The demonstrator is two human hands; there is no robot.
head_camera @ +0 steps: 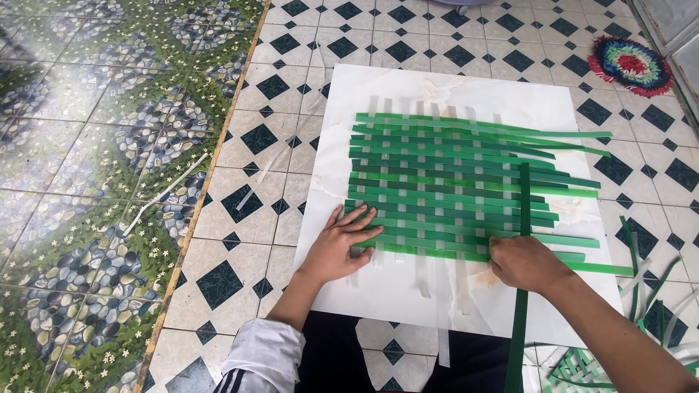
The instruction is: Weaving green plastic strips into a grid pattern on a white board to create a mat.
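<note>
Kneeling over the tiled floor (240,109), you had a white sheet (408,94) spread flat with a woven mat (444,189) of green and translucent strips lying on its middle. Your left hand (342,244) lay open and flat, fingers spread, pressing the mat's near left corner, its grip released. Your right hand (524,263) rested at the mat's near right edge, its grip closed on a dark green strip (524,196). That strip's long axis ran straight away from you, from the floor near your knees up across the mat's right side, its far end pointing towards the top of the sheet. It crossed the horizontal green strips at a right angle, and their long axes ran left to right, loose ends trailing rightward. Spare strips (648,284) lay on the floor to your right.
</note>
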